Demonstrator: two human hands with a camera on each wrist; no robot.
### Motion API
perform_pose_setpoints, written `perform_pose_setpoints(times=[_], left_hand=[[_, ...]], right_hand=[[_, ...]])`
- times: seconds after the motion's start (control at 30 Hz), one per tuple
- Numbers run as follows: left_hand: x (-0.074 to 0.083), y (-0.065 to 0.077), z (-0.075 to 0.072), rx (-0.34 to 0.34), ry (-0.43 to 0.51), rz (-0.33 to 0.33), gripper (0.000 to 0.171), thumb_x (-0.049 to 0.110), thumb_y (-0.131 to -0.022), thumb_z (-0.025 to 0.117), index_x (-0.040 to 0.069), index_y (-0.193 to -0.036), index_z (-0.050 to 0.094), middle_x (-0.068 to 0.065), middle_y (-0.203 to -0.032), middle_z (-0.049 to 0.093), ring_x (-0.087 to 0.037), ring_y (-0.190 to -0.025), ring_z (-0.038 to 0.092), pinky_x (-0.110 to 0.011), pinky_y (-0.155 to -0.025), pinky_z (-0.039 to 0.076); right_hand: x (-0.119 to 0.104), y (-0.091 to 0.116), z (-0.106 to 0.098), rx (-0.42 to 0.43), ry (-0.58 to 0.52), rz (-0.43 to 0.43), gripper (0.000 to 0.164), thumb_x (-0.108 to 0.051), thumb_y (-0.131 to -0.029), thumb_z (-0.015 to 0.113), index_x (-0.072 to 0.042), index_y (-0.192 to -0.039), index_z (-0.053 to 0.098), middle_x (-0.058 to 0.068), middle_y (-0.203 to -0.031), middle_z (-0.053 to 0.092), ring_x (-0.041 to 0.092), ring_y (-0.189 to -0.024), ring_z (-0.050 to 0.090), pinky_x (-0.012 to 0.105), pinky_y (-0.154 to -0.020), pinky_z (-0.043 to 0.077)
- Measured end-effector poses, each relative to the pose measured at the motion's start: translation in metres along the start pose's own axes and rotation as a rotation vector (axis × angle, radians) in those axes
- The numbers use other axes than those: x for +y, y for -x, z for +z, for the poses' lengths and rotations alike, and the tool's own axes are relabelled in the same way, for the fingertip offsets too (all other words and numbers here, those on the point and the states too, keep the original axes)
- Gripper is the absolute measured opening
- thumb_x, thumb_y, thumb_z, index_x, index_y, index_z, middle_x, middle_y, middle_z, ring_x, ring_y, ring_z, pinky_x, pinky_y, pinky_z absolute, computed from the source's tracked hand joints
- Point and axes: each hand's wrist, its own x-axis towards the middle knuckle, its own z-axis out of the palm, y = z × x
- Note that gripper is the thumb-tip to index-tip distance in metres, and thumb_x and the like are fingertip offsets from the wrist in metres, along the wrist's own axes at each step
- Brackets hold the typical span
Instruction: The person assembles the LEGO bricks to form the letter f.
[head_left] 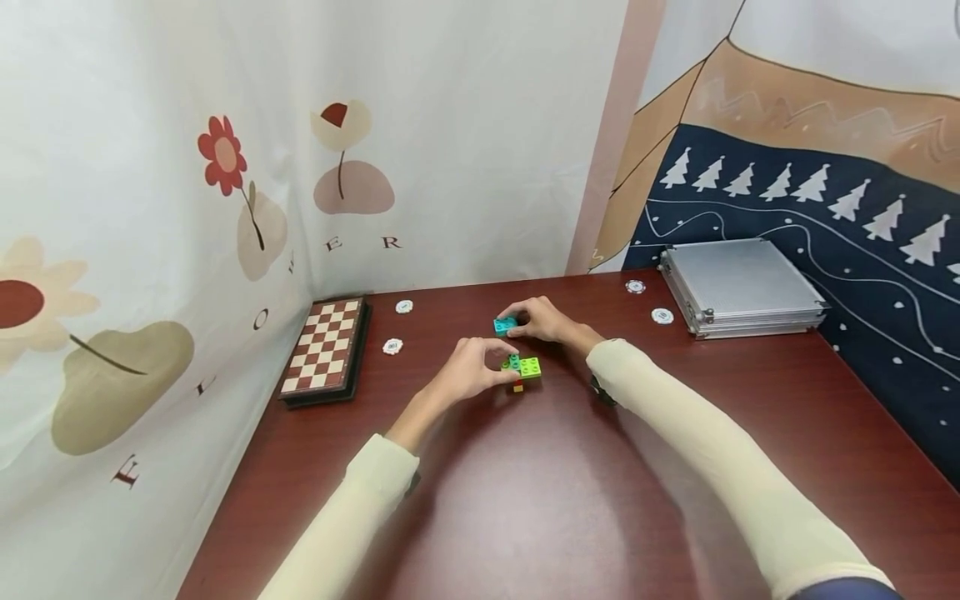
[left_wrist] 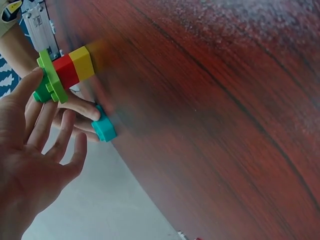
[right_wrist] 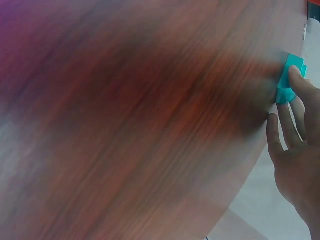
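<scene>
My left hand (head_left: 471, 372) pinches a small stack of toy building bricks between thumb and fingertips. On top of that stack is a dark green brick (left_wrist: 42, 93), above a wider lime green brick (head_left: 531, 367). Below these come a red brick (left_wrist: 66, 71) and, at the bottom, a yellow brick (left_wrist: 82, 62). Farther back, my right hand (head_left: 547, 320) grips a teal brick (right_wrist: 291, 72) at the table surface, its thumb on one side. In the head view my left fingers partly cover the stack.
A chessboard box (head_left: 324, 350) lies at the left edge of the brown table (head_left: 555, 483). White poker chips lie near the back, one of them a chip (head_left: 393, 346) beside the chessboard. A silver metal case (head_left: 742, 283) sits at the back right. Printed curtains (head_left: 465, 150) border the table.
</scene>
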Motion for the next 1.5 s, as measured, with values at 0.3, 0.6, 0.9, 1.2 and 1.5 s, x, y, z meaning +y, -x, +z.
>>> perform_pose_setpoints(times=[0.3,0.6,0.9,1.2,1.5], left_hand=[[-0.002,0.0,0.005,0.034,0.028,-0.018,0.038,0.03,-0.086,0.088,0.016,-0.119,0.075,0.001,-0.112,0.077,-0.021,-0.113,0.067,-0.042,-0.097,0.054],[-0.005,-0.002,0.005,0.056,0.004,-0.024,0.036,0.029,-0.083,0.09,0.018,-0.115,0.076,0.002,-0.107,0.077,-0.019,-0.108,0.069,-0.041,-0.096,0.055],[-0.006,-0.004,0.005,0.06,0.005,-0.084,0.036,0.031,-0.08,0.093,0.019,-0.11,0.079,0.003,-0.104,0.078,-0.019,-0.106,0.07,-0.039,-0.093,0.056],[-0.006,-0.006,0.006,0.051,0.014,-0.096,0.039,0.034,-0.079,0.093,0.016,-0.111,0.079,0.002,-0.105,0.078,-0.017,-0.103,0.071,-0.038,-0.09,0.058],[-0.003,-0.006,0.008,0.039,0.019,-0.078,0.044,0.033,-0.08,0.093,0.01,-0.114,0.078,-0.002,-0.108,0.078,-0.024,-0.104,0.071,-0.04,-0.089,0.058]], right_hand=[[0.003,0.022,-0.012,-0.003,0.03,-0.05,0.031,-0.017,-0.092,0.081,-0.01,-0.122,0.077,0.008,-0.115,0.076,0.021,-0.102,0.071,0.037,-0.09,0.058],[-0.004,0.044,-0.032,0.018,-0.042,-0.091,0.032,-0.014,-0.09,0.084,-0.008,-0.121,0.077,0.008,-0.112,0.077,0.021,-0.096,0.074,0.041,-0.086,0.061],[-0.027,0.065,-0.049,0.048,-0.065,-0.131,0.033,-0.013,-0.089,0.084,-0.01,-0.121,0.077,0.003,-0.111,0.076,0.016,-0.089,0.07,0.045,-0.085,0.061],[-0.047,0.081,-0.06,0.023,-0.111,-0.177,0.038,-0.009,-0.087,0.085,-0.011,-0.124,0.076,0.003,-0.115,0.075,0.024,-0.097,0.071,0.046,-0.087,0.06],[-0.06,0.093,-0.06,0.004,-0.091,-0.214,0.037,-0.015,-0.089,0.084,-0.013,-0.125,0.076,-0.001,-0.115,0.075,0.015,-0.098,0.069,0.039,-0.089,0.06]])
